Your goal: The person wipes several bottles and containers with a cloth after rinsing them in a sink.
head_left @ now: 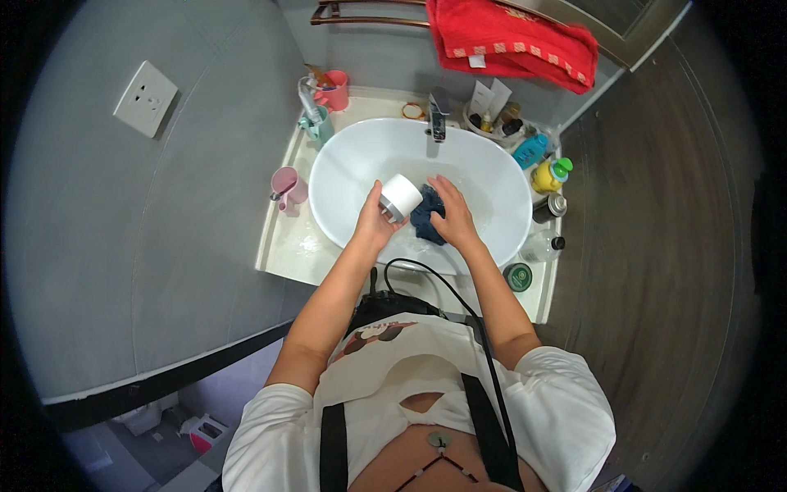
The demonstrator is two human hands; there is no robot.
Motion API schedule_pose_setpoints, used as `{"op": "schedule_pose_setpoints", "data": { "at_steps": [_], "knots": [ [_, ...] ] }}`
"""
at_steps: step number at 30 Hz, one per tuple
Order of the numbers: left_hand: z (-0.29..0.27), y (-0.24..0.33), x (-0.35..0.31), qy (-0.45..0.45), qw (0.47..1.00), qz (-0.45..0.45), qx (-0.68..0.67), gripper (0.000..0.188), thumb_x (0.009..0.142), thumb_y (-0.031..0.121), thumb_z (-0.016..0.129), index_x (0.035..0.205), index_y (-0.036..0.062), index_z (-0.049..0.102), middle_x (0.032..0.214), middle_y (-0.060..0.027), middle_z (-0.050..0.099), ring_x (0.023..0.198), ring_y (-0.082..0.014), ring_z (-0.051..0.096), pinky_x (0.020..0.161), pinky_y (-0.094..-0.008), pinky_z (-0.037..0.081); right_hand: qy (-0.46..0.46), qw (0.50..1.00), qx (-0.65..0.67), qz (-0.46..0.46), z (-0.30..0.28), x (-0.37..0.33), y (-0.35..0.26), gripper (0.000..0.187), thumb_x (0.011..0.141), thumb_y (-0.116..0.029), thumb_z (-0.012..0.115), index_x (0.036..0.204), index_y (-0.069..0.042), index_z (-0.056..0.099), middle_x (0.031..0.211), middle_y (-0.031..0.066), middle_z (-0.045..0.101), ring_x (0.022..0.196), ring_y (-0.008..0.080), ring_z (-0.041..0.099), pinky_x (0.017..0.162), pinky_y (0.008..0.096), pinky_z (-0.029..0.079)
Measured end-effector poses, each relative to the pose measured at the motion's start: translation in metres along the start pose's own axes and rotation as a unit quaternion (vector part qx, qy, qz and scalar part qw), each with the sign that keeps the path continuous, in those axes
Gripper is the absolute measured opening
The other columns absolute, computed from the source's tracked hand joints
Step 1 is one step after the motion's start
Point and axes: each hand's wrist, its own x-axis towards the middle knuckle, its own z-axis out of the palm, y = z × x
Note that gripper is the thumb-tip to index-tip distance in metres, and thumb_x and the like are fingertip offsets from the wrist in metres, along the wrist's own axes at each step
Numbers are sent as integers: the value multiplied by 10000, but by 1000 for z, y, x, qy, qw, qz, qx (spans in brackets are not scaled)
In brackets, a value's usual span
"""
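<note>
My left hand (374,220) is wrapped round a white cylindrical container (402,194) with a grey band at its lower end, held tilted over the basin. Beside it, my right hand (456,215) has its fingers spread and holds nothing. Under and next to those fingers lies a crumpled dark blue cloth (425,217), on the near side of the white oval sink (344,152). Whether the right hand touches the cloth I cannot tell. At the sink's far edge stands a metal faucet (438,127).
Cups, one pink (288,187) and one teal (321,127), stand left of the sink. Several bottles, including a yellow pump bottle (548,176), and a green round tin (517,277) line the right. A red towel (508,41) hangs above; a black cable (459,299) crosses my front.
</note>
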Motion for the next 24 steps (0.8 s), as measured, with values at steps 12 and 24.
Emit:
{"op": "schedule_pose_setpoints", "data": {
  "at_steps": [12,24],
  "knots": [
    [31,-66,-3,-68,952,-61,293,542,897,519,323,1221,112,472,1081,-4,527,986,-135,451,896,-364,262,37,996,-67,38,-35,-55,15,851,526,-109,773,1261,-55,347,1218,152,454,1120,328,441,935,387,375],
    [71,-127,-6,-229,874,-56,424,359,903,373,387,1081,132,586,980,23,588,914,-87,502,818,-280,299,0,947,-183,265,-118,-172,37,740,561,-122,721,1224,-69,396,1197,148,424,1106,329,441,898,382,415]
  ]
}}
